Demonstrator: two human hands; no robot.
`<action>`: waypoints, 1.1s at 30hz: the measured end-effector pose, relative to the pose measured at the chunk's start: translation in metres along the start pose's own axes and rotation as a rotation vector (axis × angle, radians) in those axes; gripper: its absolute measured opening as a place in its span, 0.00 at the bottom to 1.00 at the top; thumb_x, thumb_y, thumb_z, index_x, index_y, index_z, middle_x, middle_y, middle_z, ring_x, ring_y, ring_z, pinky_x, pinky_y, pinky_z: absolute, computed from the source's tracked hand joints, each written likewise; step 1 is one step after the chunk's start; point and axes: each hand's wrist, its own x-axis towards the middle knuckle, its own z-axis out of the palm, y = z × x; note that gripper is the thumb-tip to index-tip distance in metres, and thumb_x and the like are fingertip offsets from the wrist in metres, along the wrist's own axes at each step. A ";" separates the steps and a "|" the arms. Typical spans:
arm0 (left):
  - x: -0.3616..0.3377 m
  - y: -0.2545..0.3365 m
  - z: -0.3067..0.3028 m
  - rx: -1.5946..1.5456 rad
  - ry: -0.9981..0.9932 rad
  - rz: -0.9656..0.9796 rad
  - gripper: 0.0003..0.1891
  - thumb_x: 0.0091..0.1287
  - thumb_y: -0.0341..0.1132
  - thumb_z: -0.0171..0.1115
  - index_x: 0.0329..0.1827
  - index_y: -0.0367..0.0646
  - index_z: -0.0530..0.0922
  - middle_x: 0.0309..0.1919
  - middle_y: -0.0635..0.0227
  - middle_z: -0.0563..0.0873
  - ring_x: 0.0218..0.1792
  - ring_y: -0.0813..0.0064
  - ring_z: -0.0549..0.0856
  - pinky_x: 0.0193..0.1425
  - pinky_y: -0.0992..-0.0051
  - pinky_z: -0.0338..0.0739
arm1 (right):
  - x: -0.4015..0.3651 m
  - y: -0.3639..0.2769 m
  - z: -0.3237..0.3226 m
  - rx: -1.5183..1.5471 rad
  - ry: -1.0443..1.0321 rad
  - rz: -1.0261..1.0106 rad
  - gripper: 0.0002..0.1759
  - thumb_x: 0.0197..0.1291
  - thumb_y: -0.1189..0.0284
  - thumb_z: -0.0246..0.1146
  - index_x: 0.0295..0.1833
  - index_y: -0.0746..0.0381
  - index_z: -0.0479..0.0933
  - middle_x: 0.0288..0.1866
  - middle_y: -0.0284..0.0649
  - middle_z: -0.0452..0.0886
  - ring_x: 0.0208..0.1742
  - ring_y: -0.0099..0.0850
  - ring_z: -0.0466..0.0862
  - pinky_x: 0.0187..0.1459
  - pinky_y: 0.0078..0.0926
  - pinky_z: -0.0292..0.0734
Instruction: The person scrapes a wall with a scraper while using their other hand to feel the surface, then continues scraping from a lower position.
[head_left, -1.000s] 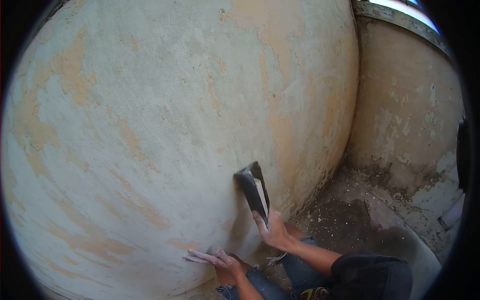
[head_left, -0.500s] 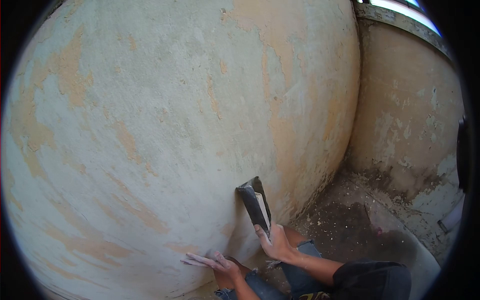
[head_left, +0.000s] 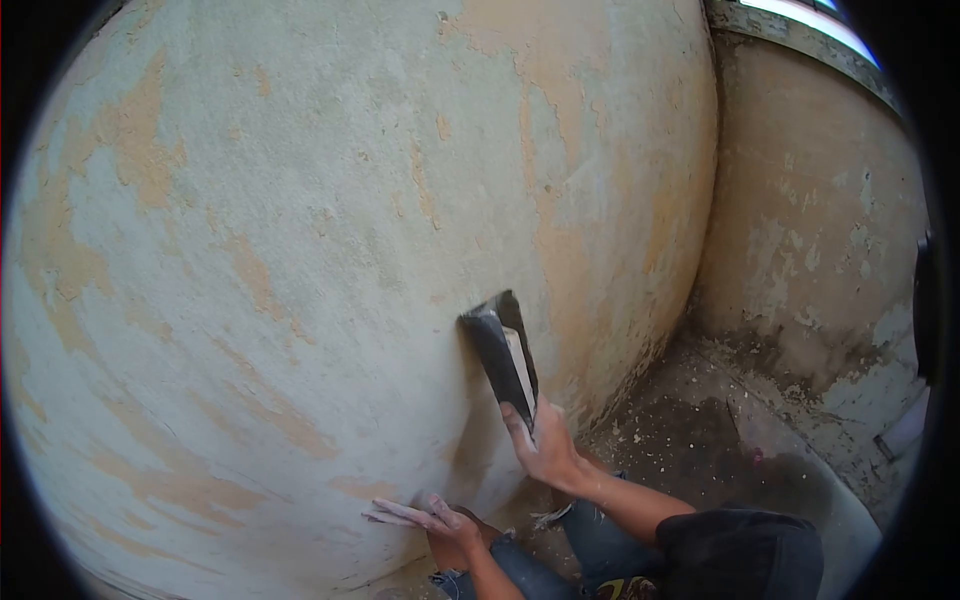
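Note:
In the head view my right hand point(head_left: 548, 447) grips the lower end of a sanding block point(head_left: 490, 345). The block has a dark sheet wrapped round a pale core, and its long face lies against or very near the wall point(head_left: 300, 200). Pale, whitish paint with peach patches covers this wall. Lower and to the left, my left hand point(head_left: 440, 520) is open, its fingers stretched out and dusted white. It is beside the wall's lower part; whether the fingertips touch cannot be made out.
A second, brownish wall point(head_left: 800, 200) with flaking paint meets the first at a corner on the right. Pale chips lie scattered over the dark floor point(head_left: 680, 430). My knees in torn jeans point(head_left: 590, 530) are close to the wall. A pale object point(head_left: 900, 430) stands at the far right.
My right hand has moved up the wall with the sanding block, slightly to the left. My left hand stays in nearly the same place.

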 end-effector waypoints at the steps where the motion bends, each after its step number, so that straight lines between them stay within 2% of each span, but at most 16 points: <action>1: -0.001 -0.003 0.002 -0.003 0.003 0.003 0.44 0.74 0.57 0.45 0.84 0.38 0.44 0.82 0.40 0.36 0.83 0.46 0.36 0.81 0.47 0.32 | 0.012 -0.006 -0.001 0.040 0.005 -0.040 0.17 0.70 0.67 0.62 0.53 0.70 0.74 0.34 0.62 0.83 0.40 0.63 0.83 0.39 0.51 0.77; 3: -0.002 -0.015 0.007 -0.047 0.035 0.012 0.44 0.74 0.58 0.46 0.84 0.38 0.44 0.82 0.40 0.37 0.83 0.46 0.35 0.81 0.47 0.32 | 0.016 -0.006 0.002 0.086 0.012 -0.098 0.18 0.71 0.66 0.61 0.55 0.70 0.73 0.35 0.63 0.83 0.41 0.64 0.83 0.40 0.51 0.77; 4: -0.001 -0.018 0.005 -0.054 0.044 0.017 0.44 0.74 0.58 0.46 0.84 0.38 0.44 0.82 0.40 0.37 0.83 0.46 0.35 0.81 0.47 0.32 | 0.004 0.007 0.007 0.052 -0.006 -0.039 0.18 0.71 0.65 0.61 0.55 0.71 0.73 0.35 0.63 0.82 0.41 0.65 0.82 0.40 0.52 0.77; 6: -0.002 -0.020 0.004 0.000 0.004 0.013 0.48 0.74 0.65 0.44 0.84 0.37 0.43 0.82 0.40 0.33 0.82 0.44 0.35 0.81 0.44 0.33 | -0.021 0.023 0.012 0.010 -0.025 0.006 0.19 0.71 0.65 0.61 0.55 0.72 0.73 0.35 0.64 0.82 0.41 0.65 0.82 0.41 0.52 0.77; 8: 0.001 -0.018 0.008 -0.046 0.020 0.012 0.48 0.74 0.65 0.44 0.84 0.37 0.43 0.82 0.40 0.33 0.82 0.43 0.35 0.81 0.44 0.33 | -0.038 0.029 0.011 0.015 -0.035 0.045 0.19 0.72 0.64 0.60 0.52 0.72 0.73 0.33 0.64 0.82 0.40 0.66 0.82 0.39 0.53 0.76; 9: -0.001 -0.019 0.007 -0.076 0.018 0.017 0.48 0.74 0.65 0.44 0.84 0.37 0.43 0.82 0.40 0.34 0.82 0.43 0.35 0.81 0.44 0.33 | -0.034 0.025 0.010 -0.023 0.011 0.009 0.19 0.72 0.64 0.61 0.48 0.72 0.73 0.31 0.62 0.82 0.38 0.64 0.82 0.37 0.51 0.76; 12: 0.001 -0.005 0.004 -0.071 0.030 0.016 0.45 0.74 0.60 0.45 0.84 0.37 0.45 0.82 0.41 0.37 0.83 0.46 0.35 0.81 0.48 0.31 | 0.001 0.004 0.005 0.041 0.020 0.006 0.18 0.71 0.64 0.62 0.45 0.72 0.74 0.29 0.61 0.81 0.37 0.62 0.83 0.35 0.48 0.76; 17: -0.001 -0.014 0.006 -0.063 0.053 0.031 0.46 0.73 0.61 0.45 0.84 0.38 0.46 0.82 0.41 0.37 0.83 0.47 0.36 0.81 0.48 0.32 | -0.005 0.008 0.009 0.085 0.044 0.006 0.18 0.72 0.65 0.61 0.46 0.73 0.74 0.29 0.60 0.81 0.37 0.62 0.83 0.34 0.47 0.75; 20: 0.000 -0.021 0.012 -0.088 0.074 0.024 0.46 0.73 0.62 0.46 0.84 0.39 0.46 0.82 0.41 0.37 0.83 0.47 0.36 0.81 0.47 0.33 | -0.029 0.032 0.009 -0.062 0.017 0.018 0.17 0.73 0.65 0.60 0.48 0.72 0.74 0.29 0.60 0.81 0.36 0.62 0.82 0.35 0.48 0.75; 22: -0.005 -0.018 0.006 -0.074 0.054 0.016 0.46 0.73 0.62 0.46 0.84 0.39 0.46 0.82 0.41 0.37 0.83 0.47 0.37 0.81 0.46 0.33 | -0.021 0.020 0.003 -0.019 0.075 -0.027 0.17 0.73 0.65 0.59 0.50 0.71 0.73 0.29 0.59 0.81 0.36 0.63 0.82 0.34 0.48 0.75; 26: -0.002 -0.010 0.004 -0.058 0.046 -0.001 0.46 0.73 0.62 0.45 0.84 0.40 0.47 0.83 0.42 0.38 0.83 0.45 0.37 0.81 0.46 0.34 | 0.017 -0.018 -0.007 0.132 0.039 0.035 0.18 0.73 0.64 0.59 0.50 0.71 0.74 0.29 0.59 0.81 0.35 0.63 0.82 0.34 0.48 0.75; 32: 0.000 -0.018 0.009 -0.059 0.055 0.026 0.46 0.73 0.62 0.45 0.84 0.40 0.46 0.83 0.42 0.38 0.83 0.46 0.37 0.82 0.48 0.33 | -0.037 0.037 0.012 0.029 0.024 0.002 0.18 0.73 0.63 0.59 0.49 0.70 0.74 0.25 0.57 0.80 0.31 0.58 0.83 0.32 0.45 0.75; 33: -0.003 -0.023 0.007 -0.054 0.045 0.037 0.46 0.73 0.62 0.45 0.84 0.41 0.46 0.83 0.42 0.38 0.83 0.46 0.37 0.82 0.48 0.33 | -0.031 0.036 0.008 -0.014 0.007 0.013 0.19 0.73 0.62 0.59 0.51 0.70 0.74 0.27 0.58 0.80 0.33 0.58 0.84 0.34 0.47 0.76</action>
